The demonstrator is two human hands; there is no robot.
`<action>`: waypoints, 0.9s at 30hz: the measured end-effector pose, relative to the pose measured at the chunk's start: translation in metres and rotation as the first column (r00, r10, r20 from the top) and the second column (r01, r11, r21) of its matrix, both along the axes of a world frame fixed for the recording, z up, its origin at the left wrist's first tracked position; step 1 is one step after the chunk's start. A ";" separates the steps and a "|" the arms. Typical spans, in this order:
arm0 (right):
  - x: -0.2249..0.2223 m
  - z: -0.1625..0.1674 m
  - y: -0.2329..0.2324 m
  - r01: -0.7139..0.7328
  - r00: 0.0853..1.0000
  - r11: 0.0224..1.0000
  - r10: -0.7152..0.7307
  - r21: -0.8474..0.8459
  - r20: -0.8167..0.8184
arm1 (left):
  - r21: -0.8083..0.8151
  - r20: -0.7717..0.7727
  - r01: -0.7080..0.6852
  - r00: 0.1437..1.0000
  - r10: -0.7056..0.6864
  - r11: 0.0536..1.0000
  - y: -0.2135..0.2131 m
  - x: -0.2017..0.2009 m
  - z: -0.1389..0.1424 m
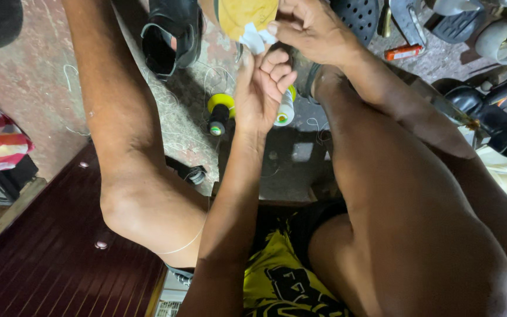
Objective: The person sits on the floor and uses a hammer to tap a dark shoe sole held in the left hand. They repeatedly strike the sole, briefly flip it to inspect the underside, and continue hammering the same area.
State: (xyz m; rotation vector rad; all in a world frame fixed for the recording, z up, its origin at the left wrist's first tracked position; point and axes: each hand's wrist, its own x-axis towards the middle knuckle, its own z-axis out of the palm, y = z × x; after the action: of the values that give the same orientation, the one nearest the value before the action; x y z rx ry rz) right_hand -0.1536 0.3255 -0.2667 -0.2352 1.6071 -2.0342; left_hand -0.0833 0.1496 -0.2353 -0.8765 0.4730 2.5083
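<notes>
A tan-yellow shoe sole (246, 14) is held up at the top centre, with a small white scrap (254, 40) at its lower edge. My right hand (315, 30) grips the sole from the right, its thumb pressing on the scrap. Just below, my left hand (263, 88) is raised with the fingers curled and the thumb reaching up to the scrap. Whether it pinches anything is hidden. A thin white thread (184, 245) lies across my left knee (136, 199).
A yellow-and-black thread spool (219, 111) and a white spool (286, 110) lie on the concrete floor below the hands. A black shoe (168, 35) sits at the upper left, more shoes and sandals (500, 117) crowd the right, and a dark wooden board (60, 258) is at the lower left.
</notes>
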 end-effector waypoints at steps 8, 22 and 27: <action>0.005 -0.025 0.002 0.080 0.996 0.996 -0.079 0.027 -0.031 | -0.537 0.087 0.237 0.970 -0.226 0.810 -0.017 0.010 -0.033; 0.009 -0.011 0.010 0.076 0.961 0.973 -0.013 -0.218 0.275 | -0.883 0.420 0.446 0.611 -0.671 -0.148 -0.068 0.005 0.088; 0.001 0.014 -0.002 -0.139 0.953 0.959 0.197 -0.245 0.231 | -0.826 0.134 0.372 0.860 -0.493 0.424 -0.082 -0.026 0.093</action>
State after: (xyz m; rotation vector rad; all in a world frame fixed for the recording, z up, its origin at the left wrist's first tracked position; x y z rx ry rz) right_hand -0.1526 0.3234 -0.2526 -0.1793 1.1608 -2.0198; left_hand -0.1090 0.0675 -0.1425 -0.7262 1.8087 1.7526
